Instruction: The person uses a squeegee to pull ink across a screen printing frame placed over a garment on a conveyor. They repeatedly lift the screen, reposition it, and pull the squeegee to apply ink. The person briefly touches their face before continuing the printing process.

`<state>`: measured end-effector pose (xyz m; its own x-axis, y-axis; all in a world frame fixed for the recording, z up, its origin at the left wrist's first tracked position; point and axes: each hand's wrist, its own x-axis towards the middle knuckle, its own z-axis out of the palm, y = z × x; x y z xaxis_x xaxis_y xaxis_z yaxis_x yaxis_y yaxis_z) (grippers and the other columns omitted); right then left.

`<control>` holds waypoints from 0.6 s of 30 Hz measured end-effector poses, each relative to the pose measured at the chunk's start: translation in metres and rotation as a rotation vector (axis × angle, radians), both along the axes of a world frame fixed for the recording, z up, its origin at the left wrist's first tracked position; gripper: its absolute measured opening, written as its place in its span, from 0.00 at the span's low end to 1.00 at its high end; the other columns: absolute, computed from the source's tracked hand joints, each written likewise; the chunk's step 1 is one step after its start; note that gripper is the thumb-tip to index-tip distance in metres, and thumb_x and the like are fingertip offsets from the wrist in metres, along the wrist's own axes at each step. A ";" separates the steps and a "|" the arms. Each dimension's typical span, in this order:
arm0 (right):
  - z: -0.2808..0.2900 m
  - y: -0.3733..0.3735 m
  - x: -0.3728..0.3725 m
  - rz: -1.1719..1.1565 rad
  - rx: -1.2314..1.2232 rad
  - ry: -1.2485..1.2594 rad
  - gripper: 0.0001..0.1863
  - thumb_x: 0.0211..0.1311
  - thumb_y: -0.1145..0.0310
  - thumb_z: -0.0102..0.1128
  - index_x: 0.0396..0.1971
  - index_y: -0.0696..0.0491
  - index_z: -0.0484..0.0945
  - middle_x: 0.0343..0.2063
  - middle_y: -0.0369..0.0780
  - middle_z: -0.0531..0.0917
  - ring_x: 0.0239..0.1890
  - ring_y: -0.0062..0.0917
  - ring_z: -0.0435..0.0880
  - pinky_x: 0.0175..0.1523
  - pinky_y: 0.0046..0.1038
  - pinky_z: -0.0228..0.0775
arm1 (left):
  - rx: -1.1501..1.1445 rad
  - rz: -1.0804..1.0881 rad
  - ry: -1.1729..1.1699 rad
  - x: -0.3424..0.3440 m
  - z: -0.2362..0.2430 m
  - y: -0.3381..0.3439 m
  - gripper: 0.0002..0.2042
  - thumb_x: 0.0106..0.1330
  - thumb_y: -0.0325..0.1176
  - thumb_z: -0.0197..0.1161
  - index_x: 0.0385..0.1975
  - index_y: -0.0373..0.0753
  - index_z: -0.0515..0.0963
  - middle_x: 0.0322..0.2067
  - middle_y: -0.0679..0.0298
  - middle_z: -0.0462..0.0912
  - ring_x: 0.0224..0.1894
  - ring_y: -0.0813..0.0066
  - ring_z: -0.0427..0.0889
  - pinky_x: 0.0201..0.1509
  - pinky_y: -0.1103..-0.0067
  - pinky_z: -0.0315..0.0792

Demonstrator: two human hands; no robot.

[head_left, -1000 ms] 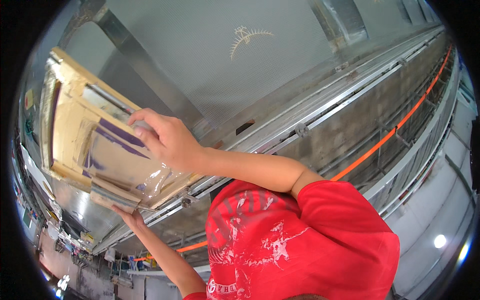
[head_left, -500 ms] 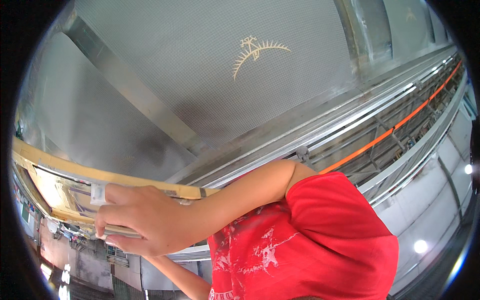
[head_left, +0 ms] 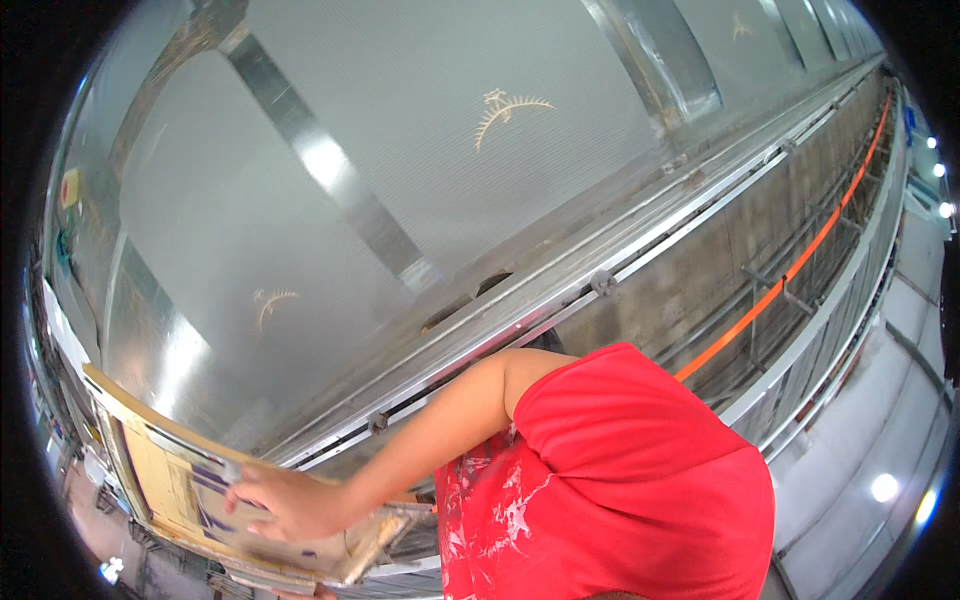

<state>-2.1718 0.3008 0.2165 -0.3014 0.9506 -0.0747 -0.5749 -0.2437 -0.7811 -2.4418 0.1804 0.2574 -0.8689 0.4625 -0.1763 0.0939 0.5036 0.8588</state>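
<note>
The grey metal tabletop (head_left: 375,225) spreads across the upper frame, carrying grey sheets (head_left: 430,185). A red shirt (head_left: 640,490) takes up the lower middle. The yellow-bordered frame (head_left: 150,470) tilts at the lower left, beneath and to the left of the right hand's fingers, near the tabletop's edge. The right hand (head_left: 300,503) lies over its upper side, fingers half curled with a gap between the upper and lower ones, beside a pale grey piece (head_left: 231,470); whether they grip it I cannot tell. The left hand (head_left: 318,593) shows only as a sliver below the frame, cut off by the lower picture edge, its grip unreadable. The frame's underside is hidden.
</note>
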 end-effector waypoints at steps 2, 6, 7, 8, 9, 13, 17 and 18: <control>0.011 -0.043 -0.045 0.060 0.085 -0.009 0.23 0.59 0.66 0.64 0.53 0.49 0.69 0.44 0.45 0.69 0.47 0.40 0.74 0.50 0.41 0.66 | 0.011 0.016 -0.014 -0.017 -0.005 -0.027 0.47 0.66 0.69 0.53 0.76 0.40 0.51 0.74 0.52 0.53 0.74 0.53 0.56 0.76 0.55 0.54; 0.011 -0.126 -0.106 0.392 0.337 0.035 0.29 0.55 0.64 0.67 0.56 0.51 0.65 0.47 0.50 0.67 0.47 0.43 0.74 0.52 0.43 0.66 | 0.055 0.054 -0.059 -0.067 -0.016 -0.091 0.46 0.67 0.69 0.53 0.75 0.40 0.52 0.74 0.53 0.54 0.74 0.53 0.56 0.76 0.56 0.54; 0.012 -0.142 -0.115 0.509 0.393 0.037 0.30 0.54 0.63 0.68 0.56 0.51 0.66 0.48 0.51 0.67 0.47 0.43 0.74 0.52 0.43 0.66 | 0.062 0.069 -0.068 -0.081 -0.020 -0.108 0.46 0.67 0.68 0.53 0.75 0.40 0.53 0.74 0.53 0.54 0.74 0.53 0.56 0.76 0.56 0.54; 0.012 -0.155 -0.125 0.613 0.413 0.048 0.30 0.54 0.63 0.69 0.56 0.52 0.66 0.46 0.50 0.69 0.46 0.43 0.75 0.52 0.42 0.67 | 0.071 0.079 -0.083 -0.096 -0.024 -0.123 0.46 0.67 0.68 0.53 0.75 0.40 0.53 0.74 0.53 0.54 0.74 0.53 0.56 0.76 0.56 0.54; 0.012 -0.167 -0.135 0.723 0.434 0.058 0.30 0.54 0.62 0.69 0.55 0.52 0.67 0.44 0.49 0.71 0.46 0.42 0.75 0.51 0.42 0.67 | 0.084 0.091 -0.099 -0.114 -0.027 -0.141 0.46 0.67 0.68 0.53 0.75 0.40 0.53 0.74 0.53 0.54 0.74 0.53 0.56 0.76 0.56 0.54; 0.013 -0.201 -0.184 1.070 0.535 0.014 0.27 0.56 0.62 0.69 0.55 0.51 0.70 0.41 0.46 0.74 0.46 0.37 0.78 0.49 0.39 0.70 | 0.137 0.154 -0.137 -0.182 -0.041 -0.216 0.46 0.67 0.68 0.53 0.75 0.40 0.54 0.74 0.54 0.55 0.74 0.54 0.56 0.75 0.56 0.54; -0.009 -0.215 -0.247 1.113 0.564 0.028 0.20 0.59 0.61 0.69 0.49 0.51 0.79 0.42 0.44 0.80 0.44 0.34 0.81 0.48 0.36 0.72 | 0.150 0.214 -0.169 -0.242 -0.058 -0.274 0.45 0.67 0.68 0.54 0.75 0.39 0.55 0.74 0.54 0.55 0.75 0.54 0.56 0.75 0.56 0.55; -0.017 -0.216 -0.262 1.137 0.556 0.033 0.20 0.60 0.61 0.69 0.50 0.51 0.79 0.42 0.44 0.81 0.44 0.33 0.81 0.48 0.36 0.72 | 0.152 0.232 -0.166 -0.255 -0.063 -0.291 0.45 0.67 0.67 0.54 0.74 0.39 0.55 0.74 0.54 0.55 0.75 0.54 0.56 0.75 0.56 0.55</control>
